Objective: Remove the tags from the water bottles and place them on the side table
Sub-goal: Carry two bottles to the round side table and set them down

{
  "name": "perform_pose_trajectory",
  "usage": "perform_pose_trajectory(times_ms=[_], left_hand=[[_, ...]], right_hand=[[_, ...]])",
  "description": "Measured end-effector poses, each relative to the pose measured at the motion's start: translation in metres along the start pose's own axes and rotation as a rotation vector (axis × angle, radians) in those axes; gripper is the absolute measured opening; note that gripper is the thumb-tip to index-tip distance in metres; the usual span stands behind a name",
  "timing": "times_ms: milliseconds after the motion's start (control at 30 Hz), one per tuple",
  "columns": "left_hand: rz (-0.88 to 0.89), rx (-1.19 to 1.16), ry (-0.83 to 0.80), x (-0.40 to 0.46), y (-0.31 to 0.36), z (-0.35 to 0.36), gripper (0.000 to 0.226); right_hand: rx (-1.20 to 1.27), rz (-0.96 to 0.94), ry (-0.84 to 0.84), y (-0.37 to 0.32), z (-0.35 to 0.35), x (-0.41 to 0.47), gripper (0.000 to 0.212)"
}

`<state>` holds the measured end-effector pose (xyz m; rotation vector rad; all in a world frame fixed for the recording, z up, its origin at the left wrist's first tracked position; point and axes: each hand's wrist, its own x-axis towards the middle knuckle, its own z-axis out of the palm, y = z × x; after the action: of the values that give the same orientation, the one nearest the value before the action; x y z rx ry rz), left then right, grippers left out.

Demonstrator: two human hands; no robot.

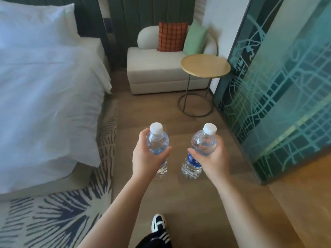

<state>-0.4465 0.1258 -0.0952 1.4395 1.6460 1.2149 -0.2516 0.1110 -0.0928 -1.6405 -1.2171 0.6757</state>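
My left hand grips a clear water bottle with a white cap, held upright over the wooden floor. My right hand grips a second clear bottle with a white cap, tilted slightly right; part of its blue label shows below my thumb. No label shows on the left bottle, since my palm covers its middle. The round wooden side table on a thin metal frame stands ahead and to the right, its top bare.
A bed with white linen fills the left. A cream armchair with an orange and a green cushion stands behind the side table. A patterned glass partition runs along the right. A patterned rug lies lower left.
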Motion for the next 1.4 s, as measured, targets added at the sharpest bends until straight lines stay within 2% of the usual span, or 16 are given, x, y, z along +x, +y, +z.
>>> perform_pose_trajectory(times_ms=[233,433,900,1067,1400], left_hand=[[0.054,0.032,-0.090,0.150,0.012,0.049,0.070],[0.065,0.022,-0.120,0.250,0.011,0.101,0.069],[0.109,0.000,-0.165,0.510,0.035,0.276,0.072],[0.093,-0.001,-0.149,0.589,0.043,0.316,0.072],[0.032,-0.023,-0.228,0.770,0.019,0.382,0.070]], right_hand=[[0.067,0.042,0.046,-0.005,0.037,0.141,0.073],[0.049,0.051,0.097,0.010,0.049,0.241,0.068],[0.018,0.066,0.137,0.047,0.076,0.559,0.064],[0.024,0.090,0.126,0.050,0.086,0.654,0.068],[0.017,0.151,0.189,0.073,0.145,0.819,0.071]])
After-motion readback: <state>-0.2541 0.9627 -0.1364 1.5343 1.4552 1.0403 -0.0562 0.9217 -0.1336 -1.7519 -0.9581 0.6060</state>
